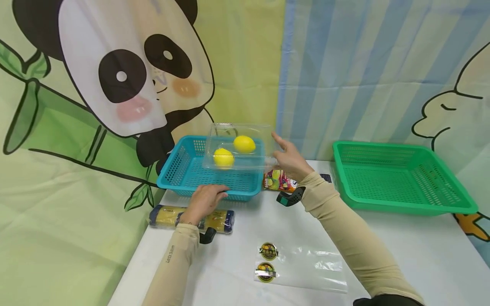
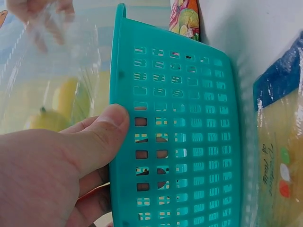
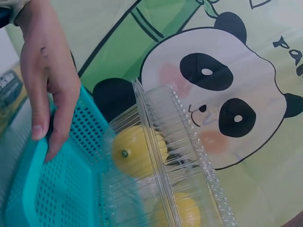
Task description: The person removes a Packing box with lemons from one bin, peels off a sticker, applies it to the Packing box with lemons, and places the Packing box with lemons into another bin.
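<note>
A clear plastic clamshell box (image 1: 249,163) with two yellow lemons (image 1: 244,144) inside is held up over a blue slotted basket (image 1: 183,170). My right hand (image 1: 291,161) holds the box by its right end, thumb side up. In the right wrist view the box's ridged edge (image 3: 203,158) and a lemon (image 3: 137,151) show close up. My left hand (image 1: 204,202) grips the basket's near rim, with the thumb (image 2: 113,120) on the outer wall and fingers showing through the slots.
A green basket (image 1: 383,182) stands at the right. Before the blue basket lie wrapped yellow-and-navy rolls (image 1: 168,214). A colourful packet (image 1: 277,180) sits beside it. A clear bag (image 1: 302,267) with two round labels lies on the white table (image 1: 226,263). A panda-print curtain (image 1: 245,63) hangs behind.
</note>
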Action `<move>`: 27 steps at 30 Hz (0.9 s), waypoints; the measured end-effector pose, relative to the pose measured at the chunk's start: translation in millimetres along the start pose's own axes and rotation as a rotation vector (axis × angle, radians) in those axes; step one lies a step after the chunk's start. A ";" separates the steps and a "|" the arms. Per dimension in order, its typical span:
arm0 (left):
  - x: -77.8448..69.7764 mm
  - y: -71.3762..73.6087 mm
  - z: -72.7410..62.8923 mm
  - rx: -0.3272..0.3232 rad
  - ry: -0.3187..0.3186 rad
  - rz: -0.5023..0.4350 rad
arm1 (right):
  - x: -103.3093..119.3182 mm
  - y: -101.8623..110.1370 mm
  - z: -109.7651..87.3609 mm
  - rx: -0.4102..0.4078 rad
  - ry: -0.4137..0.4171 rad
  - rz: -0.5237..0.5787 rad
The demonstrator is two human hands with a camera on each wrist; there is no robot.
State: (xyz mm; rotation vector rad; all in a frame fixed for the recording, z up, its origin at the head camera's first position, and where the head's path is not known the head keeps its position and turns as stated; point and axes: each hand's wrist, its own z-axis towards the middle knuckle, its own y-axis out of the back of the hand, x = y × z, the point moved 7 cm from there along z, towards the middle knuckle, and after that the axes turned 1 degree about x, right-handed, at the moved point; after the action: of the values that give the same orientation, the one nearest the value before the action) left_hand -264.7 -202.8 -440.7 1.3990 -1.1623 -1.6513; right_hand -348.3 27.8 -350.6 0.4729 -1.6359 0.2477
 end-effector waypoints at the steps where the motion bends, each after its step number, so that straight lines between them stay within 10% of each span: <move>1: -0.1 0.0 -0.1 -0.002 -0.001 0.002 | -1.0 4.5 -3.1 -0.006 -0.001 -0.021; 27: 1.0 -1.2 3.6 -0.008 -0.010 0.017 | -55.1 98.9 -116.5 -0.091 0.010 -0.121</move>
State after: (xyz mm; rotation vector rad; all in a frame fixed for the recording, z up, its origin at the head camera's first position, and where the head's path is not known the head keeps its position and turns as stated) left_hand -268.4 -202.6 -442.1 1.3733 -1.1690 -1.6515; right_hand -284.4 174.5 -378.9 0.4986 -1.5955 0.0843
